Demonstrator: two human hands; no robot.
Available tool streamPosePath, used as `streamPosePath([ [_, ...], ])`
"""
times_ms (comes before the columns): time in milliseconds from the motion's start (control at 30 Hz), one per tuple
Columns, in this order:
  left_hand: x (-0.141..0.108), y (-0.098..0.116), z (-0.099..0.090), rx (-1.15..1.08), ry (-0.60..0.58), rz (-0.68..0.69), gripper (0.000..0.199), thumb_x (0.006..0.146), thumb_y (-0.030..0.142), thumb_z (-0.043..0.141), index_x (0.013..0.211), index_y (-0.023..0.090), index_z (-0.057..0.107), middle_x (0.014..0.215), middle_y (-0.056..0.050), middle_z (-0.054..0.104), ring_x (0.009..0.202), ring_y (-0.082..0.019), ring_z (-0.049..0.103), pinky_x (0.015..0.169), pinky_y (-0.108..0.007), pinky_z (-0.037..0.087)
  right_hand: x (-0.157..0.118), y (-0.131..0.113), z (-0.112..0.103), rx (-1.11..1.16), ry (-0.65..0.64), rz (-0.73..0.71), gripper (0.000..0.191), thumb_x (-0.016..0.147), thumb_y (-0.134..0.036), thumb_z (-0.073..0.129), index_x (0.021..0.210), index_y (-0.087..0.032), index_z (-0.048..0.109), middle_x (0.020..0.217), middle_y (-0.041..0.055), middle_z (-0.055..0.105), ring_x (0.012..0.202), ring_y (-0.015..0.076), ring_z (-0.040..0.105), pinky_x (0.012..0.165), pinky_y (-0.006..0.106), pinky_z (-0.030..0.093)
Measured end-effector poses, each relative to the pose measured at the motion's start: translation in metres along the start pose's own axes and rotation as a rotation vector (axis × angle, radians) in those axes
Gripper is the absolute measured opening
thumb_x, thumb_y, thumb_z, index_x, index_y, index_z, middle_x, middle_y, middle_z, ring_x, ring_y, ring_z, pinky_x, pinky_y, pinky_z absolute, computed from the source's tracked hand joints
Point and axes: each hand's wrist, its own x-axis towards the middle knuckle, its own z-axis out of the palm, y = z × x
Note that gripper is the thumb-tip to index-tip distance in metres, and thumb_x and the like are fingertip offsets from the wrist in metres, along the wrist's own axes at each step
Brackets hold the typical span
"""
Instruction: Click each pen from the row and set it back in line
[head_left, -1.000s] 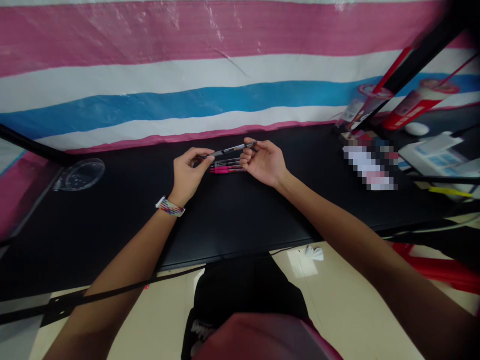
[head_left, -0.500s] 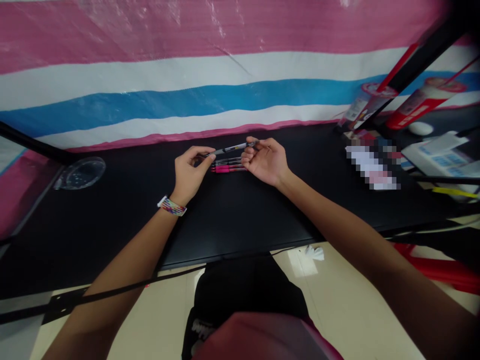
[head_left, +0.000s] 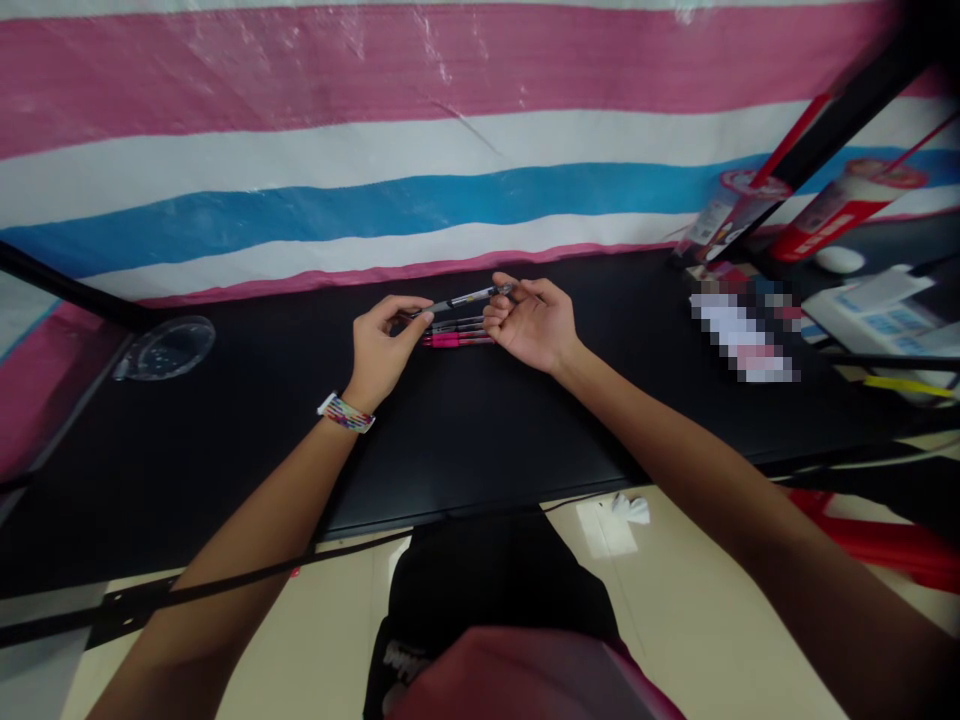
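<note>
Between my two hands a black-and-clear pen (head_left: 466, 297) is held slightly tilted, its right end higher. My left hand (head_left: 384, 340), with a colourful band at the wrist, pinches the pen's left end between thumb and fingers. My right hand (head_left: 536, 322) is turned palm up, its fingers curled and closed on the pen's right end. Just below the held pen, several pens lie side by side on the black table (head_left: 480, 430); the nearest is a pink pen (head_left: 448, 341). My right fingers hide the right ends of these pens.
A clear plastic lid (head_left: 169, 348) lies at the left. Two drink cups with red straws, a clear cup (head_left: 731, 215) and a red cup (head_left: 832, 215), stand at the back right. Near them are a white rounded object (head_left: 840, 260) and papers (head_left: 885, 310). A striped sheet (head_left: 420, 195) hangs behind.
Both hands keep their grip on the pen and have hardly moved. The whole view has shifted very slightly.
</note>
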Motion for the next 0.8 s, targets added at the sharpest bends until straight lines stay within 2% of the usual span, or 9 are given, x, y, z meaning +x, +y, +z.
streamPosePath([
  [133, 0.0000, -0.0008, -0.0002, -0.005, -0.006, 0.005, 0.017, 0.095, 0.038, 0.088, 0.107, 0.027, 0.088, 0.109, -0.006, 0.087, 0.095, -0.021, 0.078, 0.093, -0.038, 0.063, 0.0005, 0.0014, -0.0005, 0.020, 0.010, -0.021, 0.011, 0.086, -0.028, 0.064, 0.095, -0.024, 0.070, 0.070, -0.0006, 0.051, 0.069, 0.0178, 0.048, 0.069, 0.032, 0.051],
  [333, 0.0004, -0.0014, -0.0006, -0.002, 0.004, -0.018, 0.021, 0.094, 0.042, 0.087, 0.107, 0.025, 0.087, 0.108, -0.006, 0.087, 0.095, -0.022, 0.079, 0.094, -0.038, 0.063, 0.0003, -0.0011, -0.0011, 0.009, -0.011, 0.000, 0.025, 0.091, -0.041, 0.066, 0.107, -0.023, 0.073, 0.080, 0.0029, 0.063, 0.075, 0.0196, 0.057, 0.074, 0.036, 0.056],
  [567, 0.0001, -0.0057, 0.0006, -0.017, 0.005, 0.003, 0.014, 0.094, 0.034, 0.087, 0.106, 0.027, 0.088, 0.109, -0.006, 0.087, 0.094, -0.021, 0.078, 0.094, -0.039, 0.064, 0.0029, 0.0023, 0.0008, -0.002, 0.001, -0.018, 0.007, 0.089, -0.025, 0.064, 0.094, -0.024, 0.068, 0.070, -0.0009, 0.051, 0.067, 0.0165, 0.047, 0.068, 0.031, 0.051],
  [700, 0.0011, -0.0035, -0.0017, -0.017, 0.003, -0.001, 0.017, 0.094, 0.039, 0.088, 0.107, 0.026, 0.087, 0.108, -0.005, 0.087, 0.093, -0.021, 0.078, 0.092, -0.038, 0.063, 0.0030, 0.0028, 0.0002, 0.017, -0.010, -0.015, 0.009, 0.090, -0.025, 0.064, 0.097, -0.023, 0.070, 0.071, -0.0009, 0.054, 0.067, 0.0154, 0.048, 0.068, 0.030, 0.052],
  [800, 0.0020, -0.0009, -0.0048, 0.010, 0.001, -0.015, 0.019, 0.095, 0.042, 0.088, 0.107, 0.026, 0.087, 0.109, -0.005, 0.088, 0.095, -0.021, 0.079, 0.091, -0.037, 0.063, 0.0041, 0.0024, -0.0016, -0.050, -0.023, -0.040, 0.012, 0.093, -0.030, 0.067, 0.099, -0.023, 0.073, 0.074, 0.0006, 0.061, 0.070, 0.0163, 0.055, 0.071, 0.032, 0.055],
])
